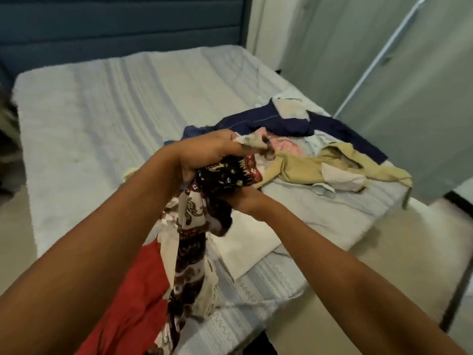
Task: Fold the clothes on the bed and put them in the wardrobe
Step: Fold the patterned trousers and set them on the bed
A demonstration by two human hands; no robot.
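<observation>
Black, cream and red patterned cloth [222, 175] is bunched between the person's two hands above the near part of the bed [102, 124], and a long twisted tail of it hangs down towards the near edge. The left hand [204, 155] holds the upper part, its fingers curled tight round the bundle with a pale corner sticking out past the thumb. The right hand [243, 198] grips the cloth from below, just under the left, fingers wrapped into the fabric and mostly hidden by it. Under the hanging tail lies a red garment [138, 290], spread over the near edge of the bed, and beside it a white folded piece [245, 242] lies flat. Further back on the right side of the bed sits an unfolded heap: a navy garment [281, 121] on top at the back, something pink [281, 144] in the middle, and a tan garment [307, 167] sprawled at the front. A grey-green wardrobe door [422, 111] stands just beyond that side of the bed.
</observation>
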